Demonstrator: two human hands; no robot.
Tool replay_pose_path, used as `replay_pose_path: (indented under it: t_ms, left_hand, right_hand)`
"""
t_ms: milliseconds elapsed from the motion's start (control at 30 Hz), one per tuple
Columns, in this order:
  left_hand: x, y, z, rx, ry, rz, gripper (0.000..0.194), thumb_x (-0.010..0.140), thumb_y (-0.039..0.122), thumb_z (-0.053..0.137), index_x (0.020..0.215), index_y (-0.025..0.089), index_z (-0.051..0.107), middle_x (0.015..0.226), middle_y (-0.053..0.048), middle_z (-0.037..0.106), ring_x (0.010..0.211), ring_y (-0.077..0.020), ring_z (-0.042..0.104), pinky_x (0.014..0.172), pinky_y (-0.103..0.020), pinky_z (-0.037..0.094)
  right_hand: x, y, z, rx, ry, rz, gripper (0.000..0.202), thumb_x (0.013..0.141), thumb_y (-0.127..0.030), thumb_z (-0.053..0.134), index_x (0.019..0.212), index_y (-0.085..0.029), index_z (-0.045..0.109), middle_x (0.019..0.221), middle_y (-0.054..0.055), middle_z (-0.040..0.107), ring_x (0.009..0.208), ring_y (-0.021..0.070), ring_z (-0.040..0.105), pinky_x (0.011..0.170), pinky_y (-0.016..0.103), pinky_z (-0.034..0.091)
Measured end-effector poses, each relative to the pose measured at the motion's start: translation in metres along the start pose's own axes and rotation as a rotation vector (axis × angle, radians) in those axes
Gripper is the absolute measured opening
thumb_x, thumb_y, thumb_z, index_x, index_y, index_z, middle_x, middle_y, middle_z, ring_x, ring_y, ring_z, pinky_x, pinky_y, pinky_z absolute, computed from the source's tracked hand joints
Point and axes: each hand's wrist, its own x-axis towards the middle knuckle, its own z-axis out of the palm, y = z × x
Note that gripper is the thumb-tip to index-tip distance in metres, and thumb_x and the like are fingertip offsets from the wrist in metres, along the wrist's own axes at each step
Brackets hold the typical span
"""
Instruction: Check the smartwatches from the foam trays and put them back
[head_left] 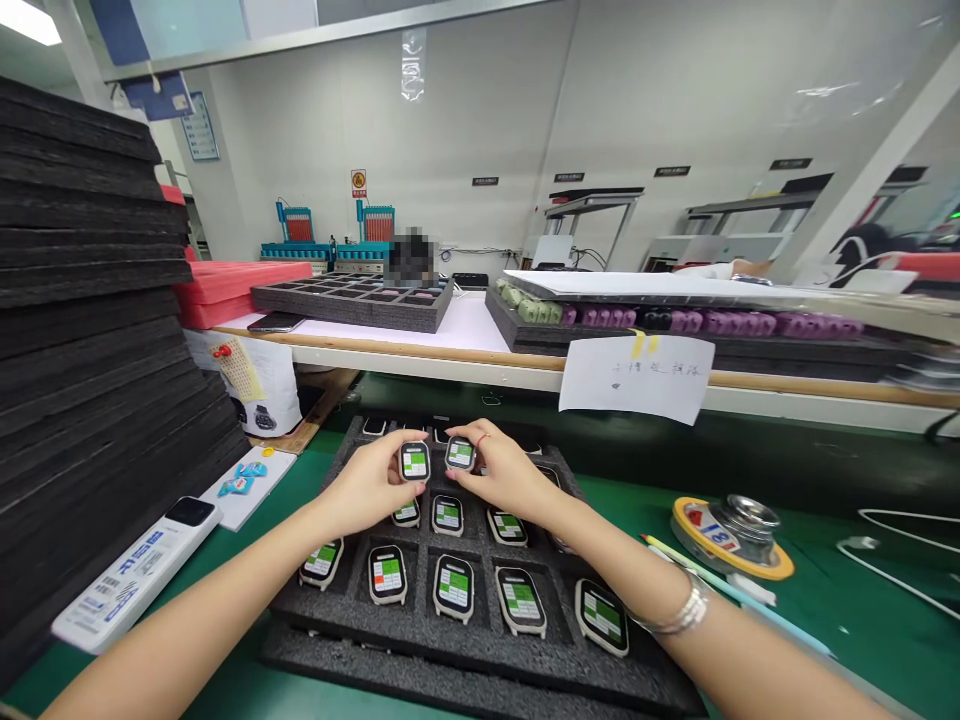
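Note:
My left hand (375,482) pinches a smartwatch case (415,461) by its edges, its lit screen turned toward me. Close beside it, my right hand (501,474) grips another strapless smartwatch case (460,454) between thumb and fingers. Both are raised over a black foam tray (480,640), whose compartments hold several more such watches with lit, mostly green and white screens. One watch (388,574) in the front row shows a red-orange patch on its screen. Part of the back rows is hidden behind my hands.
Tall stacked black foam sheets (82,300) stand at left, beside a white box (139,575). A tape roll (731,535), pens (712,572) and a white cable (900,560) lie at right. A shelf (465,325) with foam trays crosses ahead; a paper note (637,378) hangs from it.

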Motion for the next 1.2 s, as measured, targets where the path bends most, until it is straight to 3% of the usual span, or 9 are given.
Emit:
replay_pose_path:
  t_ms: [100,200,300,367,500,700,900,1033,1200]
  left_hand:
    - [0.021,-0.019,-0.006,0.172,0.029,0.034,0.054,0.073,0.022,0.071,0.125,0.016,0.058,0.119,-0.013,0.061,0.096,-0.023,0.065,0.087,-0.039,0.053]
    - [0.03,-0.029,-0.014,0.276,-0.033,0.069,0.047,0.066,0.025,0.079,0.112,0.018,0.069,0.114,-0.01,0.065,0.108,-0.0263,0.06,0.1,-0.039,0.045]
    - [0.028,-0.03,-0.025,0.371,-0.023,0.069,0.038,0.074,0.028,0.074,0.11,0.019,0.07,0.119,-0.01,0.065,0.115,-0.0245,0.057,0.104,-0.035,0.04]
    - [0.025,-0.03,-0.035,0.442,0.035,0.032,0.03,0.081,0.028,0.066,0.11,0.019,0.069,0.12,-0.009,0.065,0.116,-0.024,0.057,0.104,-0.034,0.039]
    - [0.022,-0.035,-0.051,0.584,0.11,-0.147,0.02,0.085,0.034,0.058,0.085,0.019,0.071,0.091,-0.01,0.072,0.094,-0.0279,0.064,0.086,-0.036,0.045]
    - [0.029,-0.045,-0.052,0.608,0.039,-0.295,0.03,0.071,0.047,0.069,0.063,0.02,0.061,0.068,-0.007,0.067,0.073,-0.0264,0.064,0.062,-0.029,0.039]
    - [0.03,-0.036,-0.055,0.467,0.024,-0.317,0.036,0.066,0.053,0.069,0.066,0.021,0.053,0.063,0.002,0.062,0.063,-0.0184,0.06,0.055,-0.024,0.035]
    - [0.022,-0.019,-0.035,0.376,0.073,-0.242,0.035,0.073,0.054,0.064,0.074,0.022,0.051,0.073,0.0,0.065,0.07,-0.0195,0.061,0.058,-0.025,0.037]
    - [0.022,-0.007,-0.013,0.291,0.171,-0.183,0.024,0.069,0.032,0.072,0.074,0.022,0.05,0.071,-0.002,0.063,0.079,-0.0263,0.063,0.064,-0.029,0.038]
  right_hand:
    - [0.008,0.001,0.003,-0.12,-0.088,-0.045,0.043,0.079,-0.021,0.069,0.121,-0.019,0.064,0.12,0.013,0.064,0.115,0.0309,0.056,0.102,0.049,0.039]
    - [0.01,0.003,-0.008,-0.216,-0.136,-0.02,0.036,0.085,-0.023,0.065,0.121,-0.021,0.065,0.127,0.01,0.064,0.12,0.0287,0.055,0.105,0.045,0.039]
    - [0.015,0.02,-0.033,-0.318,-0.093,0.108,0.027,0.095,-0.024,0.055,0.119,-0.02,0.064,0.126,0.009,0.064,0.117,0.0224,0.059,0.103,0.04,0.043]
    - [0.019,0.038,-0.051,-0.408,-0.049,0.25,0.024,0.096,-0.029,0.055,0.114,-0.017,0.064,0.12,0.009,0.065,0.109,0.0227,0.062,0.097,0.045,0.048]
    - [0.024,0.073,-0.068,-0.534,-0.04,0.478,0.028,0.094,-0.032,0.059,0.117,-0.015,0.06,0.12,0.01,0.062,0.102,0.0226,0.063,0.087,0.044,0.053]
    - [0.024,0.082,-0.061,-0.488,-0.044,0.512,0.028,0.094,-0.035,0.059,0.115,-0.016,0.061,0.116,0.008,0.064,0.098,0.0214,0.064,0.084,0.042,0.055]
    - [0.011,0.056,-0.055,-0.304,0.11,0.424,0.022,0.093,-0.031,0.059,0.108,-0.016,0.062,0.103,0.006,0.066,0.089,0.0193,0.064,0.08,0.038,0.054]
    - [-0.008,0.014,-0.033,-0.032,0.09,0.308,0.015,0.091,-0.03,0.055,0.101,-0.019,0.059,0.077,0.002,0.066,0.065,0.0152,0.063,0.065,0.029,0.052]
    - [-0.036,-0.041,-0.013,0.275,0.033,0.186,0.028,0.094,-0.043,0.044,0.11,-0.021,0.05,0.091,0.003,0.071,0.055,0.0106,0.054,0.055,0.025,0.048]
